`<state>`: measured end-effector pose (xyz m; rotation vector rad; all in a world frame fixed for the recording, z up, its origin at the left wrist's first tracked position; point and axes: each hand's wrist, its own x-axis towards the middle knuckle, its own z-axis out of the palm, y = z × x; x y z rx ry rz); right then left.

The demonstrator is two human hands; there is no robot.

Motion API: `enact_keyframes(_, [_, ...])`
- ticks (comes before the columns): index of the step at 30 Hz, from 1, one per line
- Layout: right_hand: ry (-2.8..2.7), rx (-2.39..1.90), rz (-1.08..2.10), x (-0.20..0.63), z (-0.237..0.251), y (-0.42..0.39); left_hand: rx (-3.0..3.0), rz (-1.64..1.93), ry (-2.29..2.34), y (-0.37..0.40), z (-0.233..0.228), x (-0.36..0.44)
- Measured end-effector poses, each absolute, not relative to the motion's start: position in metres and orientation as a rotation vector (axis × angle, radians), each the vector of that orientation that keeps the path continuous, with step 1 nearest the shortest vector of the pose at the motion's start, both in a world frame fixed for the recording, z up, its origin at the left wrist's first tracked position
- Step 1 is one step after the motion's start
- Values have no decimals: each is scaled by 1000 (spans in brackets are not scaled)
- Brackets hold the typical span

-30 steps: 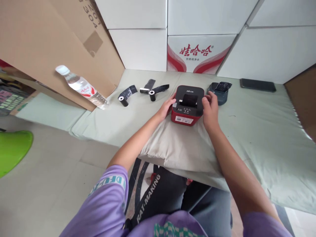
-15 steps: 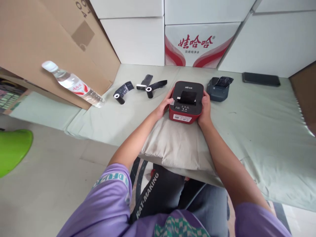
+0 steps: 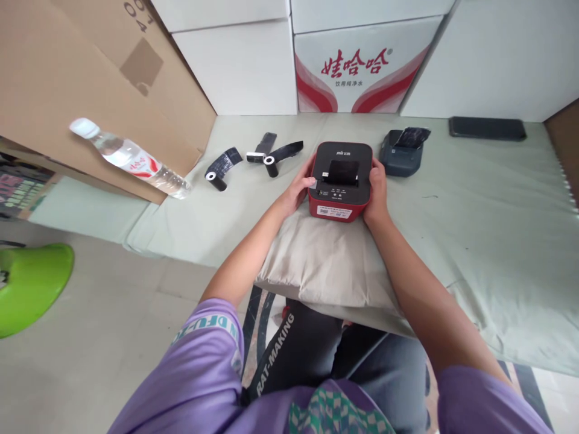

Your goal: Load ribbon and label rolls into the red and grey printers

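Observation:
A small red-and-black printer (image 3: 340, 179) stands on the pale green mat (image 3: 474, 229), at the far edge of a beige pillow (image 3: 325, 265). My left hand (image 3: 298, 188) grips its left side, thumb on the top front corner. My right hand (image 3: 377, 191) clasps its right side. Three small black paper rolls (image 3: 266, 161) lie partly unrolled to the left of the printer. A second, dark grey printer (image 3: 401, 157) with its lid open sits just behind and to the right.
A clear water bottle (image 3: 129, 160) leans against a cardboard sheet (image 3: 81, 78) at the left. White cartons (image 3: 362, 66) wall the back. A black phone (image 3: 487, 128) lies far right. A green plastic seat (image 3: 31, 283) stands on the floor at left.
My right hand has come down from the printer's back right corner onto its right side, so both hands now clasp it. The camera view shifted slightly.

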<state>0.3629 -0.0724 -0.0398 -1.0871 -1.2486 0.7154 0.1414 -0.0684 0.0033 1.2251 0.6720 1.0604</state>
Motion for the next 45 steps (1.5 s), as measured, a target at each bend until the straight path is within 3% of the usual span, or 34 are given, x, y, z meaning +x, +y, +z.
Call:
enact_keyframes(29, [-1222,-1083,762,357,-29,-78,1224,1111,748,-69,2,144])
enact_keyframes(45, [-1157,-857,842,365,-45,-66,1198,1117,577,-52,-23,138])
